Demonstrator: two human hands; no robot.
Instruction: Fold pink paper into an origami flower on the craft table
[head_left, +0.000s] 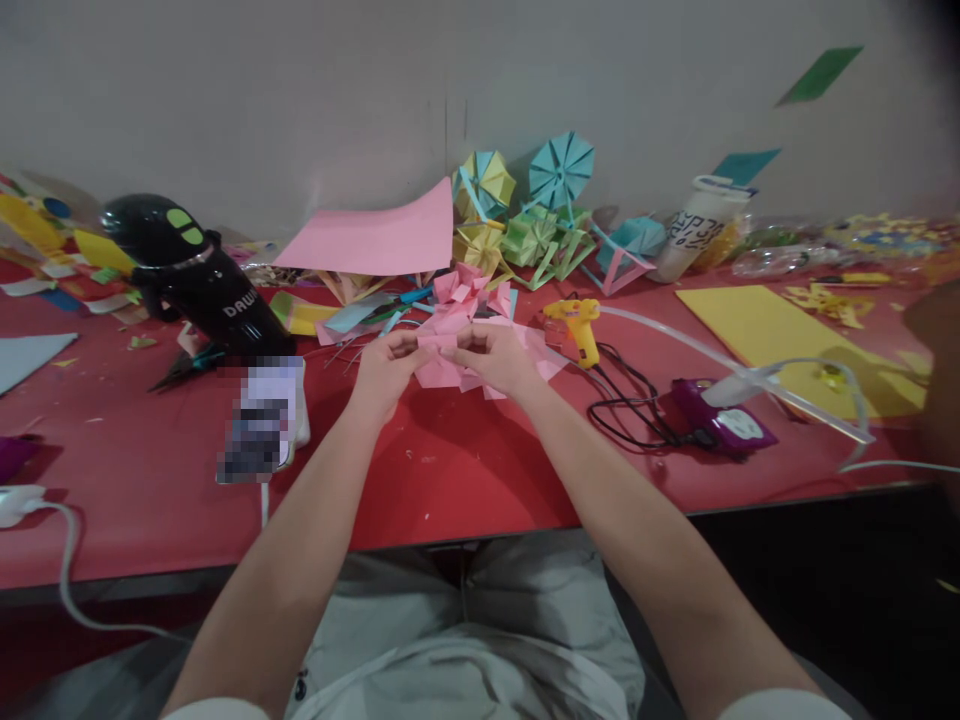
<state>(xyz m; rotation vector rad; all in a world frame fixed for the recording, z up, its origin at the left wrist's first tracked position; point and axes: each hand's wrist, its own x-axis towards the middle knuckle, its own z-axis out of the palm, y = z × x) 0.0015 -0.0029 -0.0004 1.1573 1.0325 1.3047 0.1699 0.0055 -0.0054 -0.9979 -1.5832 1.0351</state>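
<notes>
Both hands meet over a heap of pink folded paper (472, 295) on the red table. My left hand (388, 368) pinches the left side of a small piece of pink paper (436, 346). The thumb and fingers of my right hand (491, 355) are closed on that same piece from the right. More pink sheets lie under and around the fingers. Just right of the heap is a yellow hot glue gun (576, 325), its black cord looped beside it.
On the right are a purple power adapter (724, 418), a clear glue stick (825, 420) and yellow paper (795, 345). Folded paper umbrellas (561, 172) and a pink sheet (375, 235) stand behind. A black bottle (214, 285), pliers (187, 365) and a phone (262, 420) are on the left.
</notes>
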